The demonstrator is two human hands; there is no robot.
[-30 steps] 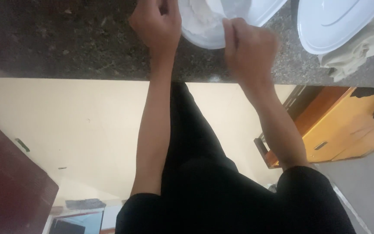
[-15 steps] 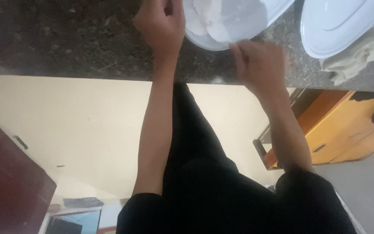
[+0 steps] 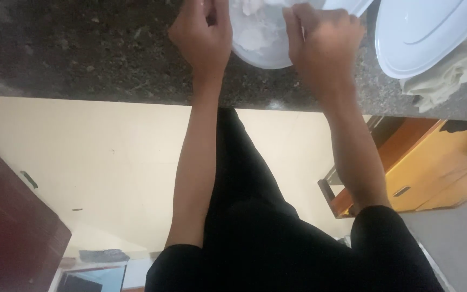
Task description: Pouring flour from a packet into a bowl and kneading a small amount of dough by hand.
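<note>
A white bowl (image 3: 260,50) sits on the dark speckled stone counter (image 3: 82,48) at the top of the view, with pale, whitish contents I cannot make out. My left hand (image 3: 201,38) is curled on the bowl's left rim. My right hand (image 3: 325,43) is closed in a fist over the right rim, fingers hooked at the edge. Both forearms reach up from my body in black clothing. The far part of the bowl is cut off by the frame.
A large white oval platter (image 3: 428,32) lies to the right of the bowl, with a beige cloth (image 3: 452,75) beside it. Below the counter edge are a cream cabinet front (image 3: 109,162), orange wooden furniture (image 3: 433,173) and a dark red-brown panel (image 3: 6,232).
My right hand dropped off the bowl toward the counter edge, then came back up to its right rim. My left hand stayed on the left rim.
</note>
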